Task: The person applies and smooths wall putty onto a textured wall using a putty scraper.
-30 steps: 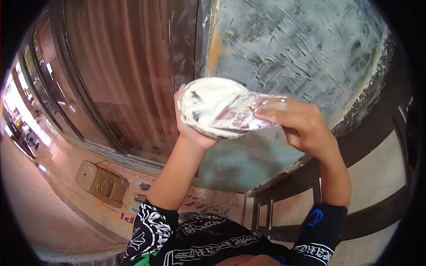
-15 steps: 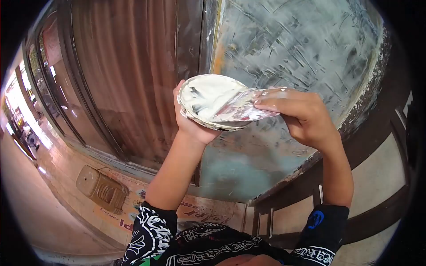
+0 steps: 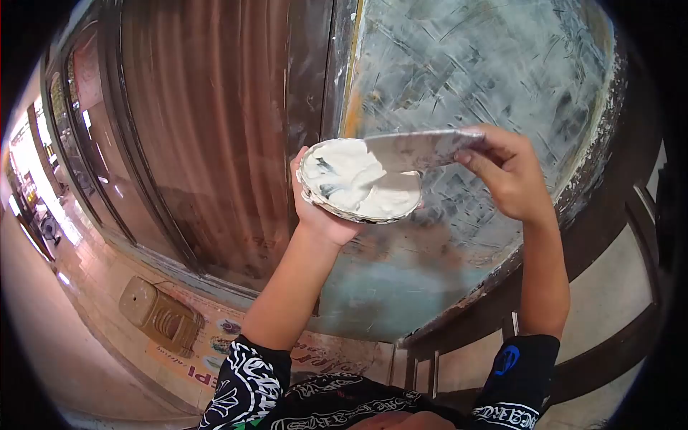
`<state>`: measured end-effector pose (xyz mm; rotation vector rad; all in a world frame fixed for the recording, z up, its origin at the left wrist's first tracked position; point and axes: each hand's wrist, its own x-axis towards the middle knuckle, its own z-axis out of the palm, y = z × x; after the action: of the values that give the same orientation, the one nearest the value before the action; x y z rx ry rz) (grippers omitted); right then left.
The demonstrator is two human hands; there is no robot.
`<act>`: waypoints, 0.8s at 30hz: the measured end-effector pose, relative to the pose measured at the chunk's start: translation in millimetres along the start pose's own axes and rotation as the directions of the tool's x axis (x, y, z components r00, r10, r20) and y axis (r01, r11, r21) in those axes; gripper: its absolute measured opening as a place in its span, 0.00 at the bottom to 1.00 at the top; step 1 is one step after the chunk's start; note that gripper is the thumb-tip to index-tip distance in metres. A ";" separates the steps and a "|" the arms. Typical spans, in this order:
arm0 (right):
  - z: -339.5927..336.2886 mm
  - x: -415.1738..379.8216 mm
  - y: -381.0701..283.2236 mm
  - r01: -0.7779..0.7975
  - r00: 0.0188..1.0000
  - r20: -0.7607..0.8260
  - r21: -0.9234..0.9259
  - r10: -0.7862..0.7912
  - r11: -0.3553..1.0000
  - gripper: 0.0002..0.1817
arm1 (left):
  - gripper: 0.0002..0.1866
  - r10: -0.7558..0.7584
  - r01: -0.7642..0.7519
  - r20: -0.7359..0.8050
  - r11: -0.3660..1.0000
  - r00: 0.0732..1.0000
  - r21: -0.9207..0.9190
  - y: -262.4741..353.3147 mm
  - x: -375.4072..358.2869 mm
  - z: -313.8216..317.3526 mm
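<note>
My left hand [image 3: 324, 221] is wrapped under and around a shallow round container [image 3: 358, 216], its rim crusted with dried filler. White putty [image 3: 345, 166] fills it, with darker marks on the left side of the surface. In my right hand [image 3: 510, 175], pinched between thumb and fingers at the narrow end, is a flat putty-smeared spreader [image 3: 423, 149]. Its broad edge overlaps the right part of the container. Behind both hands stands a wall panel [image 3: 487, 79] streaked with white and grey putty.
To the left is a dark-framed glass pane with a brown curtain [image 3: 208, 129] behind it. A brown plastic stool [image 3: 161, 315] lies on the floor near a printed banner [image 3: 208, 355]. Dark wooden framing [image 3: 595, 279] runs down the right side.
The spreader has lifted off the putty and tilted up, showing its other face. The container has shifted slightly down and right, and more putty surface shows.
</note>
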<state>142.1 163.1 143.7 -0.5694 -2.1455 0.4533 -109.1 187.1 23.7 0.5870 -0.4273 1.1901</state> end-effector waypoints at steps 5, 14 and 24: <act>-11.5 22.4 13.1 -0.090 0.993 -0.037 0.414 0.116 0.906 0.14 | 0.39 0.013 -0.009 -0.067 0.998 0.998 0.055 -3.7 13.5 13.3; -28.4 75.5 33.9 0.000 0.979 -0.143 0.707 0.143 0.707 0.11 | 0.44 0.198 -0.171 -0.122 0.964 0.973 0.201 9.3 67.9 44.4; -141.6 211.5 -36.2 0.420 0.850 -0.493 0.425 -0.184 0.802 0.07 | 0.41 0.274 -0.259 -0.011 0.919 0.962 0.298 29.5 116.5 85.8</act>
<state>134.8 264.7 379.7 0.0093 -1.5492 0.6277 -100.0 226.0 165.9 0.7692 -0.2920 1.5438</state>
